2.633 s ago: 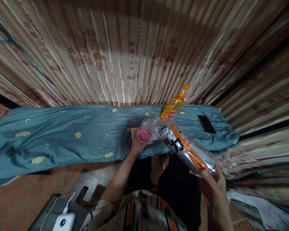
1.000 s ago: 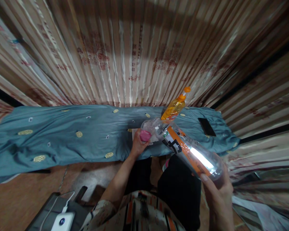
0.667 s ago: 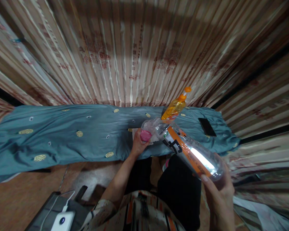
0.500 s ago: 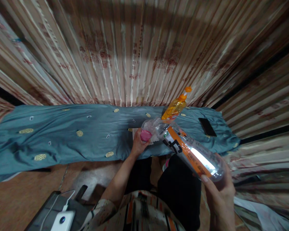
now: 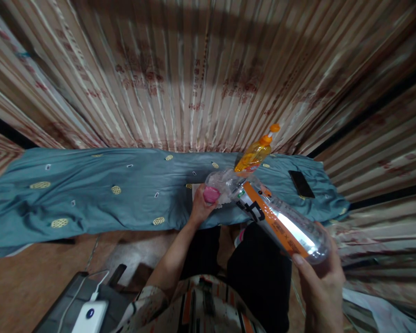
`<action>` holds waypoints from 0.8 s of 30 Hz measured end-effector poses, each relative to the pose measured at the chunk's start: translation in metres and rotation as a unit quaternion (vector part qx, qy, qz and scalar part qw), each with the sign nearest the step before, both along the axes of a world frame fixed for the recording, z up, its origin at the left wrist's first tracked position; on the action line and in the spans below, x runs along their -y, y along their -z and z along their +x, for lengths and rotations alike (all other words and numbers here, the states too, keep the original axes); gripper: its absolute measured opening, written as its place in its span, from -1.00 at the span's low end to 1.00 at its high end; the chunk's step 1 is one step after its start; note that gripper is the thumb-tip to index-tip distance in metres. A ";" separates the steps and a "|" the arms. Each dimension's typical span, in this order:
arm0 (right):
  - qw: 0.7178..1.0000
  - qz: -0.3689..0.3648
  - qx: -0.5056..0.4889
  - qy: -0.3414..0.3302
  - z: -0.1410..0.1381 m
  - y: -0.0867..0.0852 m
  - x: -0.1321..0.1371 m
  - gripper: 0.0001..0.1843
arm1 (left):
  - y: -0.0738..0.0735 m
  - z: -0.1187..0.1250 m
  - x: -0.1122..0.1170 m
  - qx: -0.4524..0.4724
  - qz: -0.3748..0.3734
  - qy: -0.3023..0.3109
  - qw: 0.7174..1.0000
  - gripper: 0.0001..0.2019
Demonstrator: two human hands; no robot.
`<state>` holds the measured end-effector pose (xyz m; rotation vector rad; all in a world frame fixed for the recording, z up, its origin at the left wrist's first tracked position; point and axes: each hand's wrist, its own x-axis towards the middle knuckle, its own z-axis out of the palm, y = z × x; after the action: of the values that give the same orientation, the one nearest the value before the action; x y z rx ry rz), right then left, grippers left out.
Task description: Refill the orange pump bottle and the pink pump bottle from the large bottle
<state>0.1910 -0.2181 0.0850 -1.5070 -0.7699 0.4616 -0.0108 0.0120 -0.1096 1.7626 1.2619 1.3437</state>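
Observation:
My left hand (image 5: 201, 207) is closed around a small clear container (image 5: 215, 181), apparently a plastic cup, with a pink patch (image 5: 211, 194) at its near side. Whether the pink is contents or part of the container, I cannot tell. In my right hand (image 5: 324, 277) is a large clear plastic bottle (image 5: 280, 222) with an orange, black and white label, gripped at its base. It lies tilted, its neck pointing left to the clear container; whether they touch is unclear. A white paper (image 5: 196, 188) shows under my left hand. Just behind stands an orange pump bottle (image 5: 253, 155).
A teal patterned cloth (image 5: 90, 194) covers the long narrow table. On its right part lies a black phone (image 5: 301, 184). Striped curtains (image 5: 180, 69) hang behind and at both sides. A white power bank (image 5: 90, 317) with a cable rests on a dark seat (image 5: 60, 300) at lower left.
The whole view has shifted slightly. The plastic bottle in my right hand has moved a little right and down; both hands keep their hold.

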 end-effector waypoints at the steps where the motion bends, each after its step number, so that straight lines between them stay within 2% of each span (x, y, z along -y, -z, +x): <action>1: 1.000 0.002 0.001 -0.001 0.000 0.000 0.000 0.11 | 0.000 0.000 0.000 -0.001 0.000 0.000 1.000 -0.11; 12: 1.000 -0.004 0.008 0.010 0.001 0.001 -0.001 0.16 | -0.008 0.001 0.003 -0.006 -0.002 -0.004 1.000 -0.11; 24: 1.000 -0.012 0.024 -0.001 0.005 0.003 0.003 0.12 | -0.007 0.002 0.003 -0.011 0.001 -0.008 1.000 -0.09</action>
<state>0.1959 -0.2207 0.0816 -1.5439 -0.8069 0.4389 -0.0087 0.0094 -0.1024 1.7773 1.2907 1.3387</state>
